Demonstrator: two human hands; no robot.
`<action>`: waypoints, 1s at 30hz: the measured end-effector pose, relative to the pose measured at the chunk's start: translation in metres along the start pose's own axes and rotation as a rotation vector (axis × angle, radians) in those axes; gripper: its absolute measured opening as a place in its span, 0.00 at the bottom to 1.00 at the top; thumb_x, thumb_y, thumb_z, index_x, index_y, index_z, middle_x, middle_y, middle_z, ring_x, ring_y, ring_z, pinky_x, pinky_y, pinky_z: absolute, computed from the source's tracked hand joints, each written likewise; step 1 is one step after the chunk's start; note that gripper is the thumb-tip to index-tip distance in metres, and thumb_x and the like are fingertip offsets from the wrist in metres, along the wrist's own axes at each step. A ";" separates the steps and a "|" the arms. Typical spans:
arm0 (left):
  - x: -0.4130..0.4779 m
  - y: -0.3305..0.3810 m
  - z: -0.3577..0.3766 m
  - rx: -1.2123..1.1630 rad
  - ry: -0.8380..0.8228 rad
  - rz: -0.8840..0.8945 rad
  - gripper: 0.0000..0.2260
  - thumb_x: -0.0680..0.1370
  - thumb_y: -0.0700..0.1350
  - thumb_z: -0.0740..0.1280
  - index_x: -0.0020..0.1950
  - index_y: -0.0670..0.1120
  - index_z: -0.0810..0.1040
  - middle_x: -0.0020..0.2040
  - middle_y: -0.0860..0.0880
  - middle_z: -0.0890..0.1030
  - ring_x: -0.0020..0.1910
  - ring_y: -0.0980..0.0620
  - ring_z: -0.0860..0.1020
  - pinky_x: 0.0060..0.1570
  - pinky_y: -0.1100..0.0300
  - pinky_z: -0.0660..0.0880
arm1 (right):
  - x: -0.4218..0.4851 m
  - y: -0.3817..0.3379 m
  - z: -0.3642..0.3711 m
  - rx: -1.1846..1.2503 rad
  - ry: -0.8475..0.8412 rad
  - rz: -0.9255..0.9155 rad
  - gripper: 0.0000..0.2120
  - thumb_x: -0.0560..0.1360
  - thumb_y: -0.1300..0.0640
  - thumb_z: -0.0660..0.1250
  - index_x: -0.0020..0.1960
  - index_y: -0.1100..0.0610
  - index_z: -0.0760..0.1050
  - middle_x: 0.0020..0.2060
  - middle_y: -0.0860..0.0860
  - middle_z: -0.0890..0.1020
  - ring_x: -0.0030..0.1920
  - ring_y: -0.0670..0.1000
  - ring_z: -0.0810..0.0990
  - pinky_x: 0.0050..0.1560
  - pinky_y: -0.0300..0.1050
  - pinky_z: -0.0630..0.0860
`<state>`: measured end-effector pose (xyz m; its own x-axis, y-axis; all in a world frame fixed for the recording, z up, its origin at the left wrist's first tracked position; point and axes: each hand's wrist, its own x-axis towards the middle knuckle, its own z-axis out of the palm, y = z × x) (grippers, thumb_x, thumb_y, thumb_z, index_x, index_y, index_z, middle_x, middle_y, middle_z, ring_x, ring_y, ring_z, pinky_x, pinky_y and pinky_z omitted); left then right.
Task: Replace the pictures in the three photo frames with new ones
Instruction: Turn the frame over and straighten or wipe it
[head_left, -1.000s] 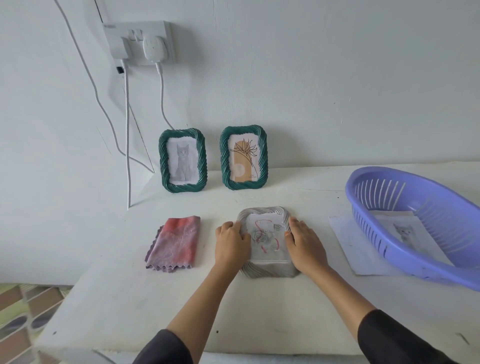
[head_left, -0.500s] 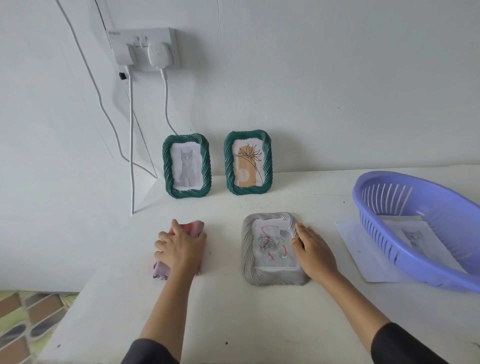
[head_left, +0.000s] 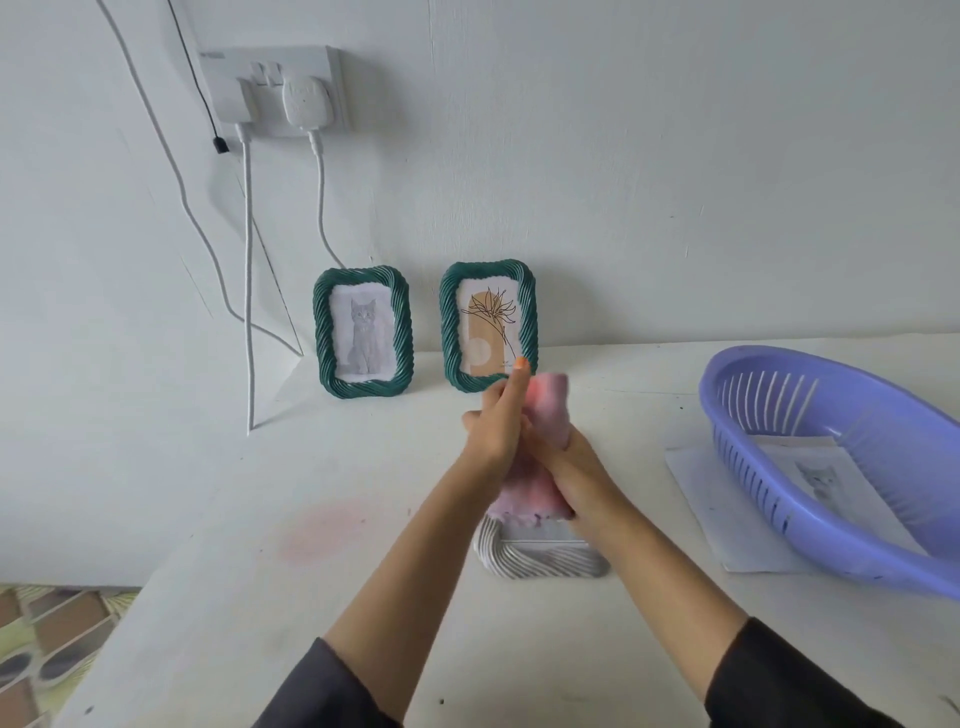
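1. Hanging on the wall at the upper left, a white socket (head_left: 275, 85) carries two plugs, and their cables trail down towards the white table (head_left: 208, 493).
2. A green cat frame (head_left: 362, 332) stands upright at the back of the table by the wall. Just to its right, not touching it, stands a green plant frame (head_left: 488, 325).
3. The left hand (head_left: 493, 431) is raised in front of the plant frame's lower right corner. Its forefinger is straight and points up, and the other fingers curl against a pink cloth (head_left: 540, 457).
4. The right hand (head_left: 576, 462) grips the same cloth from the right, though blur hides its fingertips. The cloth is bunched between the two hands, and its scalloped edge hangs down.
5. A grey frame (head_left: 545, 558) lies flat on the table directly below the hands. The cloth and the right wrist cover most of it, so only its near edge shows.
6. A sheet of paper (head_left: 722, 514) lies flat further right, partly under a purple basket (head_left: 857, 540). A printed cat picture (head_left: 826, 470) rests inside the basket.
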<state>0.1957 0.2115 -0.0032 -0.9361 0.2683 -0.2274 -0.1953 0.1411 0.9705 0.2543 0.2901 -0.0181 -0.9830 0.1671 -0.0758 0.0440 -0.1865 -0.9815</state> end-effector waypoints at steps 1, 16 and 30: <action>0.003 0.000 0.004 -0.057 -0.003 -0.032 0.42 0.66 0.76 0.55 0.69 0.48 0.69 0.65 0.47 0.71 0.65 0.48 0.70 0.69 0.55 0.63 | 0.004 -0.001 -0.001 0.007 0.096 0.015 0.09 0.74 0.61 0.67 0.54 0.61 0.76 0.45 0.57 0.83 0.47 0.52 0.83 0.46 0.39 0.79; 0.026 -0.089 -0.022 0.971 0.220 0.215 0.24 0.78 0.44 0.54 0.74 0.58 0.61 0.75 0.55 0.64 0.74 0.47 0.58 0.73 0.52 0.52 | 0.050 0.050 -0.043 -1.397 -0.238 -0.426 0.25 0.75 0.67 0.55 0.71 0.56 0.66 0.70 0.52 0.69 0.72 0.50 0.65 0.72 0.43 0.54; 0.031 -0.092 -0.025 1.025 0.183 0.190 0.20 0.82 0.51 0.49 0.74 0.58 0.61 0.75 0.57 0.63 0.75 0.49 0.57 0.72 0.50 0.51 | 0.041 0.032 -0.059 -1.373 -0.217 -0.441 0.29 0.72 0.74 0.56 0.68 0.51 0.70 0.69 0.47 0.71 0.72 0.51 0.64 0.71 0.44 0.56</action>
<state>0.1768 0.1830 -0.0974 -0.9719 0.2345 0.0198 0.2192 0.8717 0.4382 0.2260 0.3477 -0.0630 -0.9630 -0.2050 0.1751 -0.2525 0.9135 -0.3189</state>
